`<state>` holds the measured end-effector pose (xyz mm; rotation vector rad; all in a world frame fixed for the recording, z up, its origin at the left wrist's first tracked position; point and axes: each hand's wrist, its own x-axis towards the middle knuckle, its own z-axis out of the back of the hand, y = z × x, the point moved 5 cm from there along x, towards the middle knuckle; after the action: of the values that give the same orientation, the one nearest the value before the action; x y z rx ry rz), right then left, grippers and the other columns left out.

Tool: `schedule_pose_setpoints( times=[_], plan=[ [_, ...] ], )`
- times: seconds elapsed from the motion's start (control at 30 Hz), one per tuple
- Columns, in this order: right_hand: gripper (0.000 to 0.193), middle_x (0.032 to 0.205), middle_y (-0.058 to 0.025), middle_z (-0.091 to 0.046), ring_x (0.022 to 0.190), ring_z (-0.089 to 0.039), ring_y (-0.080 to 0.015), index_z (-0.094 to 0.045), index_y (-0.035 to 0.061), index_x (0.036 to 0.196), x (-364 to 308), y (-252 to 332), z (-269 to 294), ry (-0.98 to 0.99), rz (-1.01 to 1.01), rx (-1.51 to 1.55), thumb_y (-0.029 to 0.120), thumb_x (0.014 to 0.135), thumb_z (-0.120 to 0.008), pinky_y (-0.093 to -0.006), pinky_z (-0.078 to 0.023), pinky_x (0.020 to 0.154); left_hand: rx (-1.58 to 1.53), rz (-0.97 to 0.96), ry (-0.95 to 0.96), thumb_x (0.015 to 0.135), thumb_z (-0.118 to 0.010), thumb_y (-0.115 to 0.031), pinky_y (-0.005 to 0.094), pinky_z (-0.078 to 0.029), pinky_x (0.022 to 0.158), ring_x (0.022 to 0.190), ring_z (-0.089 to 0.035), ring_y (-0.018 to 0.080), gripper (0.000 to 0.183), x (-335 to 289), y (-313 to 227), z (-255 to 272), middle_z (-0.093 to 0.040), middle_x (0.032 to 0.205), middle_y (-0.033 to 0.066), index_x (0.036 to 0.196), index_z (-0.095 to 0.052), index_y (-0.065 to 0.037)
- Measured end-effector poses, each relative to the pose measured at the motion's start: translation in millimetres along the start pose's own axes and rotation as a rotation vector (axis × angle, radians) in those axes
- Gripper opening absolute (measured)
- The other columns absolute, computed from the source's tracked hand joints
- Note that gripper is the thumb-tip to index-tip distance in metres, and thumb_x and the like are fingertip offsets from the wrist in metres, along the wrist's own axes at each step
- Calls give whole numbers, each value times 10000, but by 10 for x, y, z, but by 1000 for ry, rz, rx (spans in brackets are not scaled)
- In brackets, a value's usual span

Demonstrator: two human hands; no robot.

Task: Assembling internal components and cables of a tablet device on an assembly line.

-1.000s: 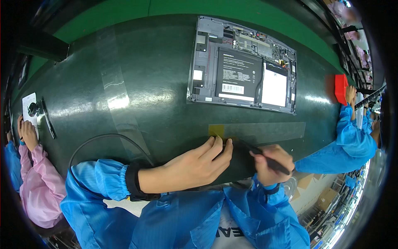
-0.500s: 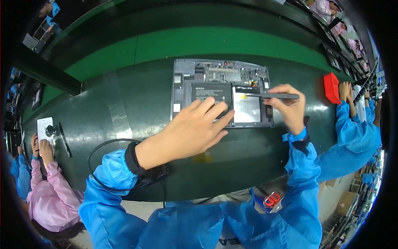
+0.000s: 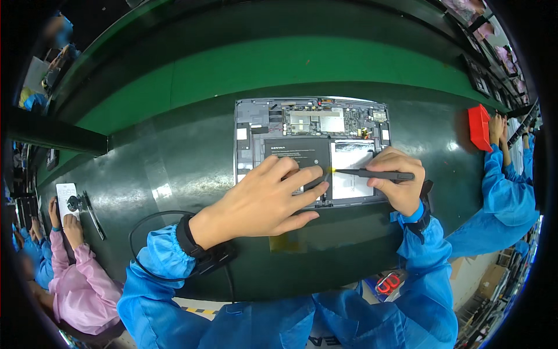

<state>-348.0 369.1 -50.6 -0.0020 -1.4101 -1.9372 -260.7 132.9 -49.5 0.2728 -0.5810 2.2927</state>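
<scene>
An opened laptop base (image 3: 256, 118) lies on the table with its circuit board (image 3: 317, 121) showing along the far side. My left hand (image 3: 261, 198) lies over the black battery (image 3: 308, 148), fingers spread. Its thumb sits by the laptop's near edge. Held in my right hand (image 3: 400, 181) is a dark pair of tweezers (image 3: 383, 174). The tip points left, at a small yellow piece (image 3: 333, 170) by the border between the battery and a silvery-white rectangular panel (image 3: 351, 185). Whether the tips grip that piece is too small to tell.
A red bin (image 3: 479, 128) stands at the right, near a co-worker's hands (image 3: 497, 129). To the left, a pen (image 3: 94, 216) lies by a paper sheet (image 3: 65, 192) under another person's hands. A black cable (image 3: 135, 232) loops by my left wrist. Red-handled scissors (image 3: 388, 283) are near my lap.
My right hand has moved the tweezers' tip from the panel's upper part down to its left edge, where the yellow piece now shows. My left hand stays over the battery; the view has shifted.
</scene>
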Motion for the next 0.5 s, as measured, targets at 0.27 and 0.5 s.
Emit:
schedule_pose_setpoints(
  times=[0.27,0.5],
  plan=[
    [276,866,-148,-782,817,-733,-276,-790,-9,928,27,37,-39,58,-33,-48,54,689,-913,-364,-562,766,7,12,34,869,-768,-373,362,-465,844,952,-520,240,490,-33,0,-3,-614,1333,8,1297,-691,-146],
    [242,864,-145,-778,799,-727,-264,-784,-13,927,30,66,-20,82,-16,-81,46,720,-895,-357,-559,751,72,0,95,900,-702,-456,347,-439,846,950,-523,203,516,-19,-35,-41,-584,1468,-22,1287,-671,-117]
  ],
)
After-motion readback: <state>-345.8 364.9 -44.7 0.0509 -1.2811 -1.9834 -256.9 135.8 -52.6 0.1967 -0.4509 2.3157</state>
